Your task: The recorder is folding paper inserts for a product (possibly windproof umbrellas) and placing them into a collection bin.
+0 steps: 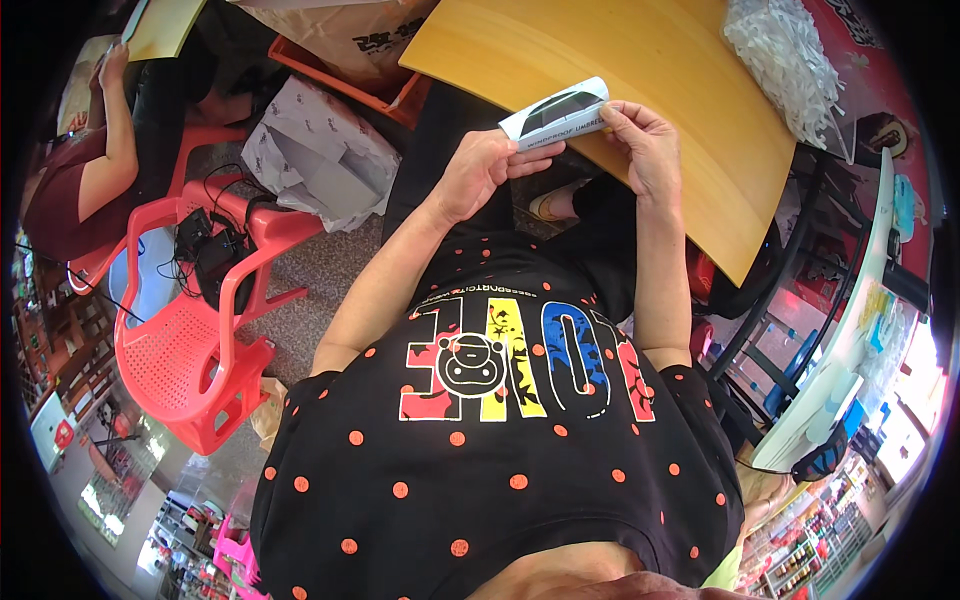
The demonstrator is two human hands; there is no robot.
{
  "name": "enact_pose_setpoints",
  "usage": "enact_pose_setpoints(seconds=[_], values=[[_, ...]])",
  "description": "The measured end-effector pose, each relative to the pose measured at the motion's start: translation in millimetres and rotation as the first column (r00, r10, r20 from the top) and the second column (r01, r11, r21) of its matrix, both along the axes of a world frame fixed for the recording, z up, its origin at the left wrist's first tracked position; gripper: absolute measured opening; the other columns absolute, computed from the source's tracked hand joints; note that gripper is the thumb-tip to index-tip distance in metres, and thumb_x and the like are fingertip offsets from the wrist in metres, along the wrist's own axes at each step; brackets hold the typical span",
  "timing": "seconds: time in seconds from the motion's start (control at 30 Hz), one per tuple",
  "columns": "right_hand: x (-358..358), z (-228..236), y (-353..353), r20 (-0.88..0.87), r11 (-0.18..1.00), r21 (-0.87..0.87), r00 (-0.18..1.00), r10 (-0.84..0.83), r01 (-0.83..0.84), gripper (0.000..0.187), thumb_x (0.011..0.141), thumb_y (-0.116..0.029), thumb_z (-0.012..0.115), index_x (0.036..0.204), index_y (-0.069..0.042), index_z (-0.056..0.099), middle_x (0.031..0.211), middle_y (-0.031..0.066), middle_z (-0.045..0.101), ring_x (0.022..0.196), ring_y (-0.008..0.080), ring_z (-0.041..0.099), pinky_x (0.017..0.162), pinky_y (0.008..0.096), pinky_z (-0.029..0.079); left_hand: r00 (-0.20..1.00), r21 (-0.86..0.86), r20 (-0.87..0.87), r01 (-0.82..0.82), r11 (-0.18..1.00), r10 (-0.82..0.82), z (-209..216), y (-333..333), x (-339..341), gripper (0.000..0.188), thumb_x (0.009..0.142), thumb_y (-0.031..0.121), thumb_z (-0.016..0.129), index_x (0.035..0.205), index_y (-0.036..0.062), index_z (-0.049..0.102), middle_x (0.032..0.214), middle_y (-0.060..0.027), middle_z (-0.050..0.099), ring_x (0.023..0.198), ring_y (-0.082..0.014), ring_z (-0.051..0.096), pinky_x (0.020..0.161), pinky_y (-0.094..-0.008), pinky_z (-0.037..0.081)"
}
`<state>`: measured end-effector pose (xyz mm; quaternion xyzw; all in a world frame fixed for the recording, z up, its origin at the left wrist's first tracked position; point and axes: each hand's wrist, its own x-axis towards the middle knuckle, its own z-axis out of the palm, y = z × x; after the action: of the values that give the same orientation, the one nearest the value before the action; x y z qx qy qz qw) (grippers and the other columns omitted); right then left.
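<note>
My left hand [484,170] is closed around the left end of a slim white printed sleeve or flat box [556,116], with a dark, curved umbrella-like picture on its face. It hangs tilted, right end higher, over the near edge of the yellow wooden table [600,45]. At its right end, my right hand [645,145] pinches it between thumb and fingers. Whether the piece is hollow or filled cannot be seen.
A clear bag of white strips [790,75] lies at the table's far right. On the left are an orange crate [390,100], a crumpled white sack [320,150] and a red plastic chair [190,340] bearing black cabled gear [212,245]. Another person's arm [115,150] shows beyond.
</note>
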<state>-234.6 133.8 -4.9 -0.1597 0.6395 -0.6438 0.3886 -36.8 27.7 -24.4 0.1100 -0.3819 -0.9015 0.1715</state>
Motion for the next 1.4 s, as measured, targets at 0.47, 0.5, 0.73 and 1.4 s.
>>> enact_pose_setpoints(seconds=[0.47, 0.5, 0.73, 1.4], values=[[0, -3, 0, -0.048, 1.000, -0.002, 0.999, 0.013, -0.013, 0.013, 0.079, -0.009, 0.073, 0.089, 0.000, 0.071, 0.080, 0.0029, 0.067, 0.070, 0.0076, 0.057, 0.063, 0.0199, 0.045, 0.989, 0.102, 0.143, 0.026, 0.994, -0.041, 12, -9, -4, 0.050, 0.096, 0.020, 0.029, 0.132, -0.0135, 0.036, 0.127, -0.0279, 0.050, 0.114, -0.0403, 0.055, 0.096, -0.0449, 0.047], [1, -2, 0, -0.055, 1.000, -0.003, 0.998, 0.010, -0.010, 0.013, 0.079, -0.009, 0.073, 0.089, 0.000, 0.071, 0.080, 0.0031, 0.067, 0.070, 0.0076, 0.057, 0.063, 0.0199, 0.045, 0.989, 0.110, 0.144, 0.016, 0.994, -0.032, 11, -8, -4, 0.050, 0.096, 0.021, 0.029, 0.132, -0.0133, 0.037, 0.128, -0.0279, 0.050, 0.114, -0.0400, 0.055, 0.096, -0.0447, 0.047], [2, -4, -1, -0.072, 1.000, -0.003, 0.997, 0.002, -0.002, 0.013, 0.079, -0.008, 0.073, 0.089, 0.001, 0.071, 0.080, 0.0034, 0.067, 0.068, 0.0076, 0.057, 0.063, 0.0199, 0.045, 0.986, 0.064, 0.167, -0.008, 0.998, -0.003, 15, -5, -5, 0.046, 0.097, 0.021, 0.036, 0.132, -0.0094, 0.041, 0.128, -0.0233, 0.052, 0.114, -0.0353, 0.057, 0.096, -0.0415, 0.048], [2, -2, -1, -0.063, 1.000, 0.009, 0.998, 0.010, -0.009, 0.014, 0.080, -0.009, 0.073, 0.089, 0.001, 0.070, 0.080, 0.0031, 0.067, 0.068, 0.0074, 0.056, 0.063, 0.0198, 0.046, 0.966, -0.300, 0.237, -0.025, 0.954, 0.100, 10, 1, -8, 0.039, 0.085, 0.003, 0.065, 0.123, -0.0024, 0.056, 0.114, -0.0121, 0.063, 0.104, -0.0190, 0.062, 0.091, -0.0293, 0.049]])
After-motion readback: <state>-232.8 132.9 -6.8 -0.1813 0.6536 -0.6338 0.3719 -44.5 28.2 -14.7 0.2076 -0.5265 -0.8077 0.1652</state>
